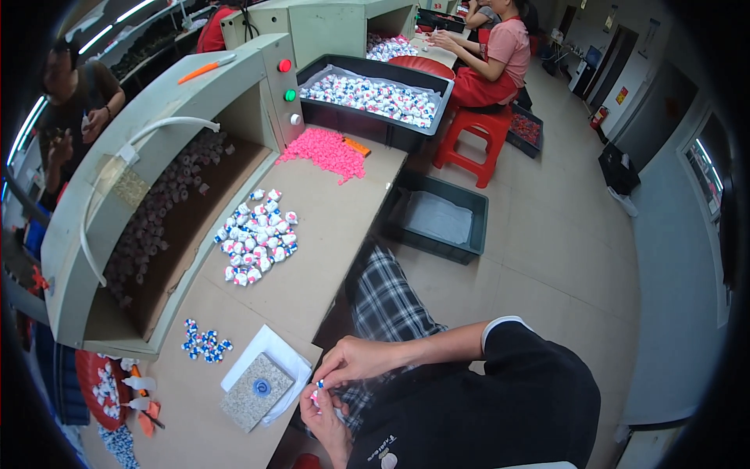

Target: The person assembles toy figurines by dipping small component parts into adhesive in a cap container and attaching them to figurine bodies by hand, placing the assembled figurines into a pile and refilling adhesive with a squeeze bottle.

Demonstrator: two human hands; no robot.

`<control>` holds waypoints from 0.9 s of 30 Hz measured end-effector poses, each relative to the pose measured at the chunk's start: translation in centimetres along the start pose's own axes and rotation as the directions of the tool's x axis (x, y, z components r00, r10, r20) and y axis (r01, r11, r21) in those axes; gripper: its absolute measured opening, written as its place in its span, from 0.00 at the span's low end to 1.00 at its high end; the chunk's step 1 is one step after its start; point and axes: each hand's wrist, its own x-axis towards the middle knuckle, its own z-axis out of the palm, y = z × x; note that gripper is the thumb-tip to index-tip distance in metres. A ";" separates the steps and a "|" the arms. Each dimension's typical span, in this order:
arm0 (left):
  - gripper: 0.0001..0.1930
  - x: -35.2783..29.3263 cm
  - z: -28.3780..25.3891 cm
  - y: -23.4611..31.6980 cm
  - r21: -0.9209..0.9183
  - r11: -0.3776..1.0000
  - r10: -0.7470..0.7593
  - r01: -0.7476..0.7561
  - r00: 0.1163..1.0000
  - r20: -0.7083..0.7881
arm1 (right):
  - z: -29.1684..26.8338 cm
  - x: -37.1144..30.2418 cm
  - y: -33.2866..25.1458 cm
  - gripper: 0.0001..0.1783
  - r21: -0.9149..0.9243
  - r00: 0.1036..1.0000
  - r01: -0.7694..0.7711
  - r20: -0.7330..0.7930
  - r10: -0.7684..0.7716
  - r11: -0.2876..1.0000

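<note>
Low in the view, my two hands meet just off the table's edge. My left hand (328,428) is closed around a small pink-and-white figurine (316,397). From above, my right hand (361,361) pinches a tiny blue-and-white piece (320,384) against the figurine's top. Beside them a speckled stone block (243,401) lies on folded white paper (273,342), with a small round blue dish (262,386) on it. Further left is a little pile of blue-and-white pieces (205,341). Beyond sits a larger cluster of white, pink and blue figurines (258,238).
A pink heap of small parts (322,151) lies by a black crate (375,98) full of figurines. On the left, a grey-green bench cabinet (269,86) borders the tabletop. A lined green crate (441,219) stands on the floor; past it a co-worker (500,59) sits on a red stool (475,141).
</note>
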 end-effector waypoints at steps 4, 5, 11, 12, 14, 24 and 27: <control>0.07 -0.3 -0.1 0.0 -0.051 0.999 -0.010 0.012 0.999 0.033 | 0.9 0.0 1.2 0.11 0.037 0.987 0.118 -0.110 -0.113 0.992; 0.08 -0.7 0.6 0.9 -0.122 0.991 -0.059 0.061 0.998 0.016 | 0.9 -0.1 0.8 0.10 0.023 0.990 0.093 -0.107 -0.090 0.995; 0.14 -0.2 -2.0 -1.2 -0.435 0.879 -0.179 0.193 0.981 0.075 | -2.3 1.1 -0.6 0.11 -0.377 0.925 0.178 -0.251 -0.285 0.909; 0.15 -0.3 -2.1 -1.2 -0.506 0.832 -0.219 0.229 0.972 0.081 | -3.1 1.5 -1.2 0.11 -0.438 0.906 0.189 -0.267 -0.327 0.879; 0.18 0.0 -2.2 -1.4 -0.446 0.858 -0.228 0.256 0.967 0.116 | -4.3 2.3 -2.2 0.10 -0.542 0.882 0.142 -0.310 -0.354 0.828; 0.15 -2.1 -3.9 0.3 -0.562 0.803 -0.194 0.196 0.979 0.064 | -6.3 7.7 -1.6 0.08 -0.871 0.947 0.077 -0.088 -0.308 0.485; 0.15 -2.5 -4.6 0.4 -0.590 0.794 -0.179 0.146 0.984 0.002 | -3.6 7.5 -3.3 0.09 -0.775 0.974 0.034 -0.116 -0.195 0.631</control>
